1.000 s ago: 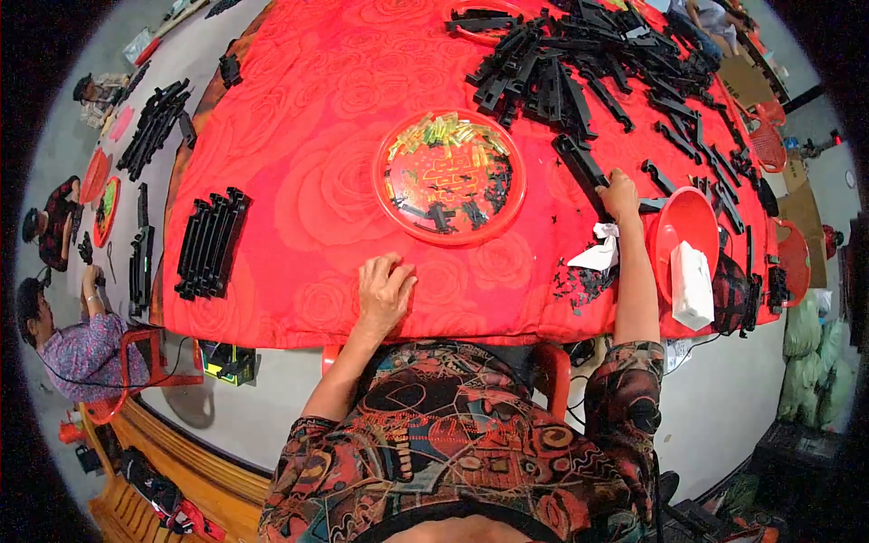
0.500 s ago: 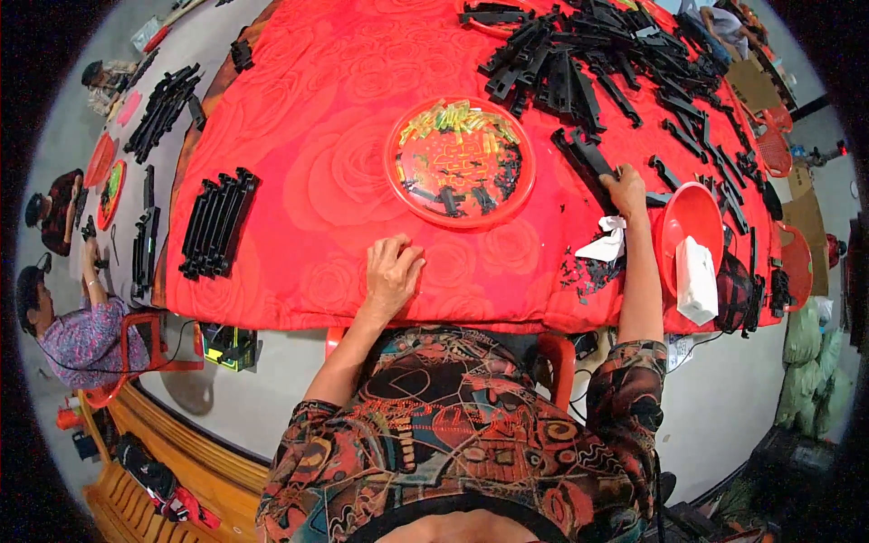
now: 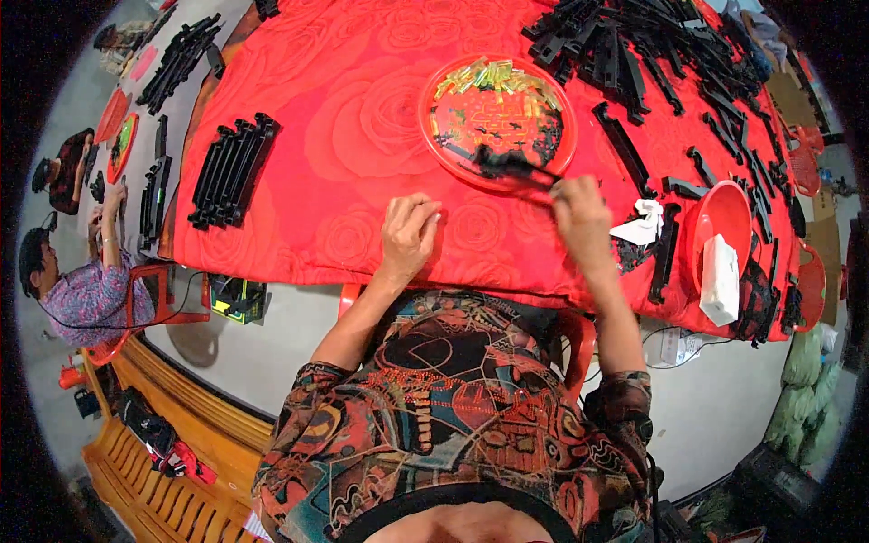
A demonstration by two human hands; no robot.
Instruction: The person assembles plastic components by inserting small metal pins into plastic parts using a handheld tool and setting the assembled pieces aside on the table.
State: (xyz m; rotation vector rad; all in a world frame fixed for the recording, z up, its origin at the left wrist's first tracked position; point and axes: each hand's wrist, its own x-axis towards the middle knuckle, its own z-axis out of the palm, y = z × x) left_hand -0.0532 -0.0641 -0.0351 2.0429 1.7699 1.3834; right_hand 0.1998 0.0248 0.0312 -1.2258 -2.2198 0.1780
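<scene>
My right hand [image 3: 581, 226], smeared by motion, is closed on the end of a long black plastic strip [image 3: 516, 167]. The strip is blurred too, and it reaches left over the near rim of a round red tray [image 3: 433, 152]. Yellow-gold clear pieces [image 3: 489, 74] lie along the tray's far side, and small black parts [image 3: 548, 140] lie along its right side. In front of the tray, my left hand [image 3: 410, 237] is held with curled fingers and the thumb against them; anything inside is hidden.
Several black strips [image 3: 233, 172] are lined up on the left. A large black heap [image 3: 615, 54] covers the far right. By my right forearm are a loose strip [image 3: 665, 253], a crumpled tissue [image 3: 641, 224], a red bowl [image 3: 724, 213] and a white packet [image 3: 720, 281]. Another person [image 3: 86, 290] sits far left.
My right hand has swung left from the strips near the red bowl to the tray's near rim, with a black strip in it. My left hand has curled tighter. The whole view has shifted.
</scene>
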